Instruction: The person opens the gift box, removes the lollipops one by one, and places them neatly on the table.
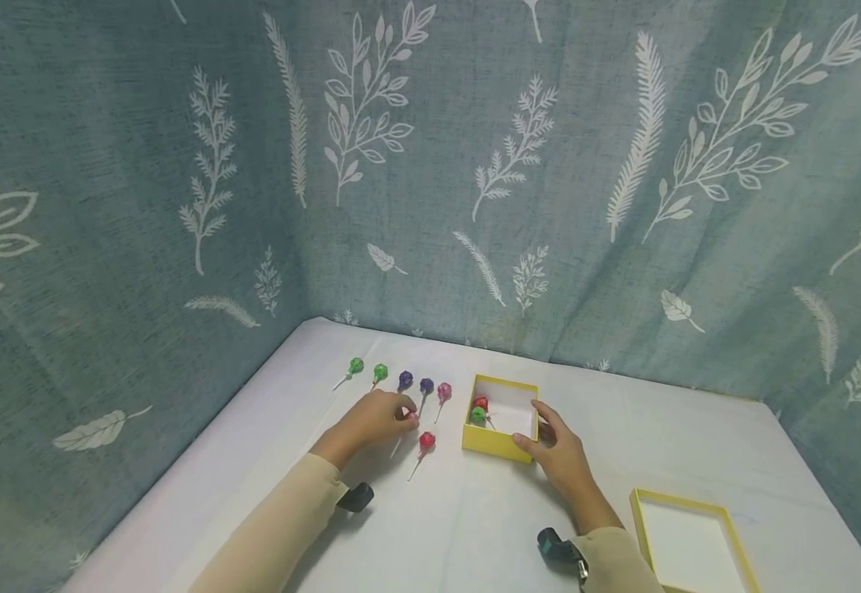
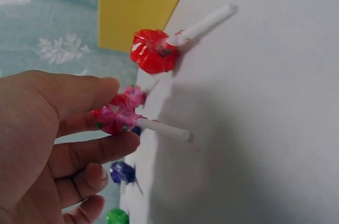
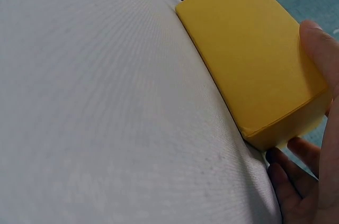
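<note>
My left hand (image 1: 378, 420) pinches a pink-and-red lollipop (image 2: 119, 114) by its wrapped head between thumb and fingertips, its white stick pointing away from the palm. A red lollipop (image 1: 427, 441) lies on the table just to the right of this hand. My right hand (image 1: 559, 449) grips the near right corner of an open yellow box (image 1: 497, 445), with the thumb at its front wall and the other fingers along its right side. Inside, at the left, lie a red lollipop (image 1: 481, 403) and a green lollipop (image 1: 478, 416).
Beyond the left hand is a row of lollipops: two green (image 1: 357, 365), two purple (image 1: 427, 385) and one pink (image 1: 444, 391). A yellow-edged lid (image 1: 641, 527) lies at the near right of the white table (image 1: 474, 527). Patterned curtains (image 1: 445, 165) hang behind and at the left.
</note>
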Tool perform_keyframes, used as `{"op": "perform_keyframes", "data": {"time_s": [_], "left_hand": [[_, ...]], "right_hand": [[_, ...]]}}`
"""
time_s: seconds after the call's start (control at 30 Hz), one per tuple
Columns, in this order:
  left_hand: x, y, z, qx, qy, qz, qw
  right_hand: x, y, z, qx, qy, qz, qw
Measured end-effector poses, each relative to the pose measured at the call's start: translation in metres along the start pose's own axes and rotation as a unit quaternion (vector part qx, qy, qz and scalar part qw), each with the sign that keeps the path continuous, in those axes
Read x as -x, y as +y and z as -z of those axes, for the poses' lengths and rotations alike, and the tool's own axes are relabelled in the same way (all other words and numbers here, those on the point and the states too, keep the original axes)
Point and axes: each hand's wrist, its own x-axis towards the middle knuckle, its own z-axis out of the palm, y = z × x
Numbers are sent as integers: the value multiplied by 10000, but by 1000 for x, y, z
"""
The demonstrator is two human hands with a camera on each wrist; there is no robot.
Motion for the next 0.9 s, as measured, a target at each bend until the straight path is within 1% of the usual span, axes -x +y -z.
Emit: {"op": "perform_keyframes", "data": {"time_s": [0.17, 0.27, 0.53, 0.77, 0.9], "left_hand": [[1, -6, -5, -140, -19, -94, 9999], [2, -8, -7, -132, -20, -110, 9999], [4, -9, -8, -162, -150, 122, 9997], [3, -11, -12, -188, -170, 167, 9995], [2, -12, -14, -131, -229, 275, 9993]], "right_hand": [[1, 3, 1, -81, -22, 47, 10000], [0, 4, 1, -90, -16, 61, 9999], [-1, 4, 1, -60, 16, 53, 10000], [-1, 3, 1, -81, 8, 54, 10000], [0, 2, 2, -151, -3, 62, 9999]]}}
